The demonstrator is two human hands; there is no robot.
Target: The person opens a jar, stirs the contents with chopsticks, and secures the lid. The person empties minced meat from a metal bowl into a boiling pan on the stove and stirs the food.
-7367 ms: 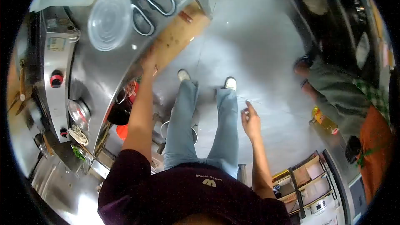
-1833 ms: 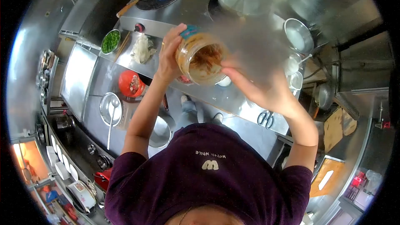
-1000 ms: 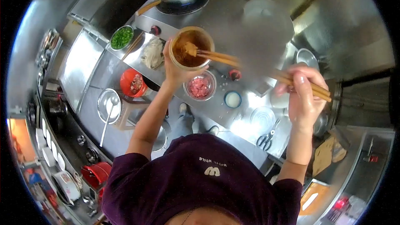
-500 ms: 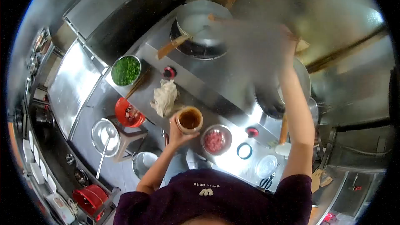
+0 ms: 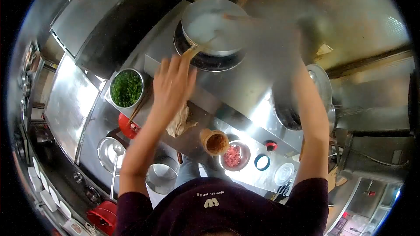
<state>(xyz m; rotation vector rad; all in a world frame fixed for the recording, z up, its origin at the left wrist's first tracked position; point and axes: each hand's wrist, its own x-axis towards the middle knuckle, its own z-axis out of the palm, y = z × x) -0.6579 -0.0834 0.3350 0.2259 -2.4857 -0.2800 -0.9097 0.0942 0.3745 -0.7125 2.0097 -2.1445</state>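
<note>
My left hand (image 5: 171, 83) has its fingers stretched out and reaches to the wooden handle (image 5: 190, 52) of a metal pan (image 5: 234, 50). Fingertips lie at or just beside this handle; I cannot tell if they touch it. Cloudy whitish liquid fills the pan, which sits on the rear stove. My right forearm (image 5: 309, 100) stretches toward the back of the stove, but a grey blur hides the hand. From that blur a thin wooden stick (image 5: 236, 17) pokes out over the pan. A jar (image 5: 214, 142) with brown residue inside stands on the counter, beside a cream cloth (image 5: 180, 123).
Chopped greens fill a metal container (image 5: 139, 78) at left. Right of the jar are a bowl (image 5: 246, 146) of pink minced meat, a blue-rimmed lid (image 5: 262, 162) and scissors (image 5: 285, 188). Another pan (image 5: 321, 76) is at right. A ladle (image 5: 114, 170) rests in a basin (image 5: 105, 150).
My left hand has let go of the jar, which now stands on the counter, and moved up to the pan's handle. My right arm stays much the same.
</note>
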